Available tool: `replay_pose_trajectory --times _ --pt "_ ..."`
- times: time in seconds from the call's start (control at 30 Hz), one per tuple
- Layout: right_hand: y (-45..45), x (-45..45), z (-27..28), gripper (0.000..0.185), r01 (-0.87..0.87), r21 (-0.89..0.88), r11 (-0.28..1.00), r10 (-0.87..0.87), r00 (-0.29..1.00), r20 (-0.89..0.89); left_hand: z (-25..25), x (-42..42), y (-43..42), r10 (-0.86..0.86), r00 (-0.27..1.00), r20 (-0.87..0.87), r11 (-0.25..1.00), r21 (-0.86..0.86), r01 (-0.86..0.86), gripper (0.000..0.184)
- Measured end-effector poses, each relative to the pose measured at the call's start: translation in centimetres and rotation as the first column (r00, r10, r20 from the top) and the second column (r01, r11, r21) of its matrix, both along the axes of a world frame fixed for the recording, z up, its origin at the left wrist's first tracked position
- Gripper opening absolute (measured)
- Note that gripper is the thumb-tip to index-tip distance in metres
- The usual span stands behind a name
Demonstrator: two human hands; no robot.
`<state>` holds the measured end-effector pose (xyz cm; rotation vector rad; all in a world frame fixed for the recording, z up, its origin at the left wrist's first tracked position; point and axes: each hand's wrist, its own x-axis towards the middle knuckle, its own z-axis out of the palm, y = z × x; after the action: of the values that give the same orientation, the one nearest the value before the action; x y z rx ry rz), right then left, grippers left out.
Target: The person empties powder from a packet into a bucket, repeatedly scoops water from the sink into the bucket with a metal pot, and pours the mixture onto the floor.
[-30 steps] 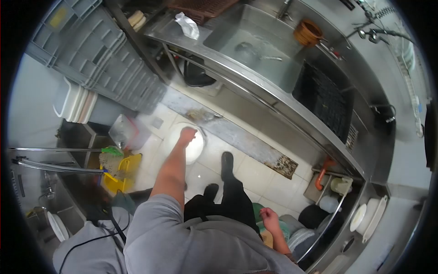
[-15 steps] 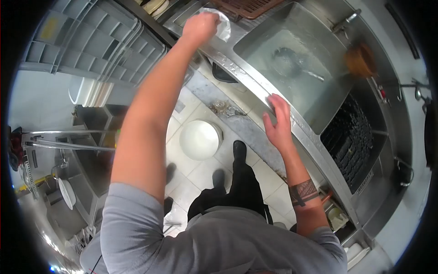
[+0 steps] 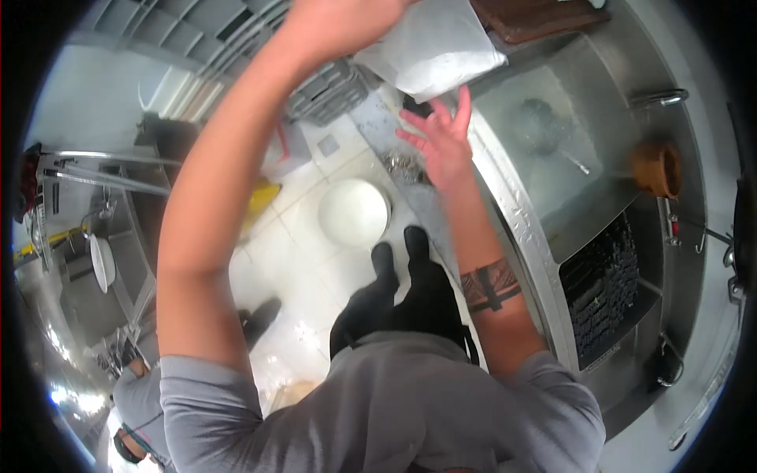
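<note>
In the head view, the left hand [image 3: 355, 22] was raised to the top edge of the frame, its blurred fingers curled closed on the upper part of a white bag [image 3: 438, 51]. The bag hung slightly tilted between the near end of the sink [image 3: 552, 169] and the grey crates [image 3: 197, 27], just beside a brown tray [image 3: 532, 17]. The right hand [image 3: 443, 146] was open and held nothing, its fingers spread and pointing up toward the lower edge of the bag; whether a fingertip touched it could not be told. Below and to the left of this hand, a round white bucket [image 3: 354, 213] stood upright on the tiled floor [image 3: 296, 264], near the person's dark boots [image 3: 384, 258] and well apart from the bag. The sink held cloudy water, in which a round utensil [image 3: 544, 128] with a handle lay. An orange-brown pot [image 3: 658, 169] rested at the far side of the sink, and a black mat [image 3: 601, 296] lay in the adjoining section. A co-worker [image 3: 142, 402] in grey appeared at the lower left, behind the person's left arm and apart from both hands.
</note>
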<state>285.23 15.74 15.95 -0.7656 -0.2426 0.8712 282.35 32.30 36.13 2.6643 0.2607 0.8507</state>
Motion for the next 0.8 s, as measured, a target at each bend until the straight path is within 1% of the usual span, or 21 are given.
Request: replay_pose_trajectory --times 0.03,0.07,0.1,0.17,0.2,0.23,0.27,0.3,0.33,0.37,0.4,0.43,0.47,0.5,0.57,0.6,0.63,0.7,0.73,0.77,0.8 --pt "-0.1 0.2 -0.8 0.069 -0.016 -0.023 1.0 0.015 1.0 -0.026 -0.5 -2.3 -0.3 0.049 0.997 -0.062 0.995 -0.08 -0.054 0.016" --pt "-0.3 0.7 -1.8 0.062 -0.142 0.068 0.988 0.145 0.988 -0.047 -1.2 -4.3 -0.4 0.091 0.987 -0.129 0.981 -0.159 -0.111 0.018" --pt "-0.5 0.4 -2.9 0.055 -0.26 0.16 0.952 0.274 0.96 -0.065 -2.3 -6.2 -0.5 0.103 0.981 -0.162 0.973 -0.187 -0.133 0.018" --pt "-0.8 -1.3 -5.0 0.047 -0.329 0.049 0.943 0.332 0.941 -0.07 -5.8 -10.2 -1.1 0.188 0.957 -0.222 0.863 -0.428 -0.269 0.024" --pt "-1.0 -2.5 -6.5 0.044 -0.337 0.002 0.942 0.335 0.936 -0.105 -7.6 -12.1 -1.4 0.263 0.904 -0.337 0.841 -0.379 -0.386 0.023" --pt "-1.1 -3.7 -7.7 0.044 -0.348 -0.01 0.938 0.344 0.931 -0.123 -9.5 -14.3 -1.2 0.268 0.896 -0.353 0.83 -0.388 -0.401 0.023" --pt "-1.1 -4.8 -9.2 0.043 -0.382 -0.041 0.923 0.375 0.918 -0.127 -12.1 -16.5 -0.5 0.275 0.87 -0.41 0.795 -0.411 -0.445 0.016" --pt "-1.2 -5.8 -10.8 0.042 -0.411 -0.07 0.909 0.401 0.907 -0.128 -14.7 -18.2 0.0 0.275 0.842 -0.463 0.762 -0.429 -0.485 0.018" --pt "-1.2 -6.8 -12.7 0.042 -0.4 -0.112 0.91 0.38 0.91 -0.165 -17.4 -19.7 -0.2 0.296 0.851 -0.433 0.657 -0.554 -0.511 0.02" --pt "-1.2 -7.8 -14.4 0.042 -0.395 -0.115 0.912 0.372 0.911 -0.177 -20.5 -21.1 -0.2 0.287 0.849 -0.444 0.657 -0.554 -0.512 0.02" --pt "-1.5 -8.8 -16.7 0.043 -0.368 -0.177 0.913 0.346 0.927 -0.146 -24.3 -22.5 -0.5 0.315 0.86 -0.401 0.523 -0.683 -0.51 0.021" --pt "-1.7 -9.8 -18.9 0.044 -0.341 -0.24 0.909 0.322 0.94 -0.116 -27.0 -23.6 -0.8 0.351 0.862 -0.366 0.372 -0.79 -0.487 0.023" --pt "-1.8 -10.7 -21.3 0.042 -0.312 -0.299 0.902 0.291 0.95 -0.114 -29.8 -24.9 -1.2 0.353 0.854 -0.382 0.261 -0.837 -0.482 0.02" --pt "-2.0 -11.5 -23.6 0.042 -0.315 -0.317 0.895 0.287 0.949 -0.133 -33.0 -26.2 -1.6 0.343 0.85 -0.401 0.241 -0.837 -0.492 0.02" --pt "-2.5 -13.1 -27.6 0.038 -0.269 -0.343 0.9 0.273 0.961 -0.037 -39.4 -28.7 -1.9 0.365 0.867 -0.338 0.039 -0.925 -0.377 0.018" --pt "-2.6 -13.9 -29.0 0.035 -0.249 -0.39 0.887 0.271 0.962 0.001 -41.8 -29.6 -2.1 0.358 0.871 -0.336 0.004 -0.933 -0.361 0.017" --pt "-2.9 -14.4 -31.0 0.035 -0.258 -0.405 0.877 0.276 0.961 -0.016 -43.8 -30.3 -2.7 0.355 0.865 -0.354 -0.016 -0.928 -0.373 0.017" --pt "-3.4 -15.1 -33.7 0.033 -0.259 -0.453 0.853 0.316 0.947 0.052 -46.8 -31.2 -3.5 0.381 0.856 -0.35 -0.112 -0.936 -0.333 0.017" --pt "-3.6 -15.6 -33.4 0.032 -0.263 -0.437 0.86 0.281 0.959 -0.025 -47.7 -31.6 -3.7 0.337 0.865 -0.372 -0.11 -0.928 -0.356 0.017" --pt "-3.7 -15.9 -33.1 0.032 -0.266 -0.443 0.856 0.28 0.959 -0.033 -48.5 -31.8 -4.1 0.333 0.863 -0.38 -0.119 -0.925 -0.362 0.017" --pt "-4.0 -16.2 -33.4 0.033 -0.247 -0.468 0.849 0.282 0.96 0.003 -49.4 -31.8 -4.5 0.37 0.855 -0.364 -0.114 -0.931 -0.347 0.017"
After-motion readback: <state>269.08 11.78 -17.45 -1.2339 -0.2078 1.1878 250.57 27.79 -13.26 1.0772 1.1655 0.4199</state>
